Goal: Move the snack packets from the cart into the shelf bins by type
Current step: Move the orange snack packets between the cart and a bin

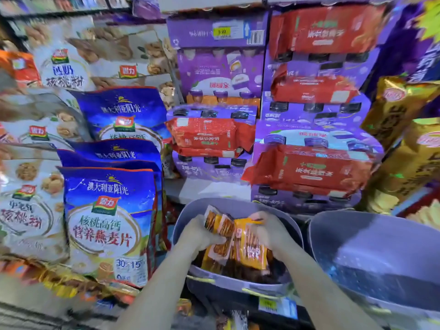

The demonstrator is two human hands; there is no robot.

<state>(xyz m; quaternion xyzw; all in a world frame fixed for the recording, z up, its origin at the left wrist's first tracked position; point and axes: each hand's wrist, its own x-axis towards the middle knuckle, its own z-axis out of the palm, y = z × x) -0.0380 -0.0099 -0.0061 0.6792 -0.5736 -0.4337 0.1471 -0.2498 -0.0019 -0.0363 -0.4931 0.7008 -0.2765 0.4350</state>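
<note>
Both hands were down in a grey bin [238, 207] at the front of the shelf [214, 189]. The left hand [202, 235] had its fingers curled round a small bunch of orange packets [220, 226], holding them tilted inside the bin; the right hand [270, 231] gripped the top of another orange packet [251, 248], which stood nearly upright just beside the left hand's bunch, the two touching. More packets of the same sort lay in the bin beneath them, dark and blurred towards the bottom; how many could not be told.

A second bin [381, 246], the same grey, sat just to the right of the first; whether the two touched could not be told, nor what the second one held. Blue bags [107, 225] stood in a row to the left of the bin, with white bags [26, 210] further left. Purple boxes [221, 75] were stacked behind the bin, with red packs [309, 171] lying between them, and gold bags [400, 120] leaned at the far right. A yellow price tag [267, 304] was fixed to the shelf edge below the bin; a yellow label [222, 32] was stuck on the topmost purple box.
</note>
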